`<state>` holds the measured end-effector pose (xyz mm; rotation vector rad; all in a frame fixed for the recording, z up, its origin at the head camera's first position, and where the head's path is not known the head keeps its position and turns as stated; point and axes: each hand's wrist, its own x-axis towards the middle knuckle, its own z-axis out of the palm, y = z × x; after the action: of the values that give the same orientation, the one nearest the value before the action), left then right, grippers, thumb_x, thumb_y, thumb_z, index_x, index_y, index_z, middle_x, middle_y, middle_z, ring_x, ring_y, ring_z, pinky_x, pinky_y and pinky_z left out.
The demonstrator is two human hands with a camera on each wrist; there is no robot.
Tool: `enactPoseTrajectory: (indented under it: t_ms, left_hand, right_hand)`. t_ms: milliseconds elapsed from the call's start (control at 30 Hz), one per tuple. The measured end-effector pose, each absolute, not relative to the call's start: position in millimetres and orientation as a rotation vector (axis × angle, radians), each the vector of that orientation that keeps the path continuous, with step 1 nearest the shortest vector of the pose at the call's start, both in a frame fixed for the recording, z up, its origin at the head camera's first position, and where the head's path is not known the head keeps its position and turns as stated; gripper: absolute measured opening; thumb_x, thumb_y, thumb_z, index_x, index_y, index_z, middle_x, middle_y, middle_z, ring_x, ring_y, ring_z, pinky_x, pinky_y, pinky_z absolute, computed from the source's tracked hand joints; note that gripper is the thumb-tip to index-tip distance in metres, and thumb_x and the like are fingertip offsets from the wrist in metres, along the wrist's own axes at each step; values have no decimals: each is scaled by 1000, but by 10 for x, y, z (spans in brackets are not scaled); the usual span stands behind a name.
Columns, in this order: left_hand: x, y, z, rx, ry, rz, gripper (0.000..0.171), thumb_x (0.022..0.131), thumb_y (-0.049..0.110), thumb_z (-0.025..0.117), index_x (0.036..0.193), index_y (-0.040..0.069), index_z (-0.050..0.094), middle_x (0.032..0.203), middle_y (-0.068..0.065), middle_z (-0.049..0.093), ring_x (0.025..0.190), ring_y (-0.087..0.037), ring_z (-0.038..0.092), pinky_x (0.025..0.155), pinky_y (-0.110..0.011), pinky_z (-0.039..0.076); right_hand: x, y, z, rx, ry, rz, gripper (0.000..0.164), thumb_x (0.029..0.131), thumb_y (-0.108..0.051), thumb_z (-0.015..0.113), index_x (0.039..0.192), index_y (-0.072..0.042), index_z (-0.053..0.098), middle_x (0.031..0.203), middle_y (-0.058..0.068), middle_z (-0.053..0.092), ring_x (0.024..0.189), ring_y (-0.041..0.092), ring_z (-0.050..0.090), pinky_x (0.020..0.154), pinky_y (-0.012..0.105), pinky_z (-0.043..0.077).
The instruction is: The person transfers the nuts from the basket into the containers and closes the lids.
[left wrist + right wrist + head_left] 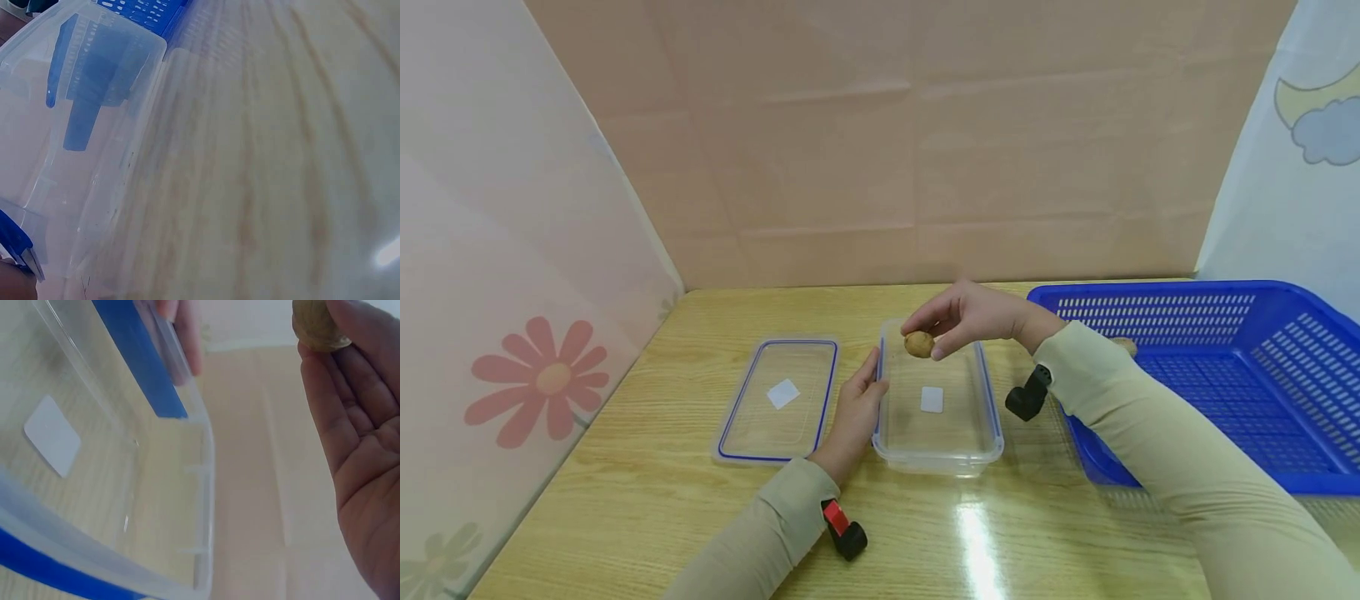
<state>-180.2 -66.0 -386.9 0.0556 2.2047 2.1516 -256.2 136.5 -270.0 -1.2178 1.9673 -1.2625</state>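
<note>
While the 9 o'clock side of the clear container (940,457) is gripped by the left hand (852,411), a walnut (918,344) is pinched above the container by the right hand (976,317).

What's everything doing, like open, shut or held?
Clear box: open, upright
Lid: off, flat beside the box
Walnut: held above the box
Blue basket: open-topped, upright
Brown thing: in the basket, partly hidden
Right hand: pinching the walnut
Left hand: touching the box's side
</note>
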Motion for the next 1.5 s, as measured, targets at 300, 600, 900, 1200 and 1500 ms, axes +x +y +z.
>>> enactPoseTrajectory:
  t_ms: [300, 600, 900, 1200, 1500]
  left_hand:
    - [-1797, -650, -3862, 82, 2234, 2157, 51, 95, 5, 40, 145, 5, 27, 152, -5, 23, 140, -20, 20, 115, -38, 19]
    - [-1797, -638, -3854, 39, 2211, 2155, 51, 96, 5, 40, 145, 8, 27, 152, -1, 23, 140, -18, 20, 114, -37, 20]
    - [-1794, -645, -3854, 67, 2220, 2165, 52, 95, 4, 40, 145, 6, 27, 152, -4, 23, 140, -19, 19, 114, -37, 20]
    - [-1804, -634, -3885, 80, 2199, 2180, 52, 95, 2, 39, 145, 3, 26, 153, -7, 22, 140, -20, 19, 114, -38, 20]
    - [-1811, -659, -3863, 51, 2201, 2159, 52, 95, 4, 40, 146, 7, 26, 153, -3, 21, 140, -18, 18, 115, -36, 19]
  right_hand:
    - [-2485, 1305, -2757, -1167, 1951, -1231, 50, 77, -6, 73, 118, 15, 55, 119, 27, 58, 111, 25, 58, 95, 35, 49]
    - [-2498, 1353, -2757, -1182, 1977, -1208, 49, 79, -8, 72, 119, 14, 54, 121, 26, 57, 113, 25, 57, 96, 35, 48]
    - [-2498, 1408, -2722, -1155, 2007, -1209, 49, 78, -6, 72, 120, 13, 54, 123, 26, 56, 115, 27, 56, 96, 38, 48]
    - [-2520, 1549, -2676, -1193, 2033, -1195, 46, 81, -4, 68, 121, 14, 53, 123, 28, 55, 115, 25, 56, 96, 33, 48]
    - [-2493, 1721, -2622, -1123, 2132, -1207, 47, 80, -7, 70, 120, 13, 54, 122, 27, 56, 111, 14, 59, 94, 31, 49]
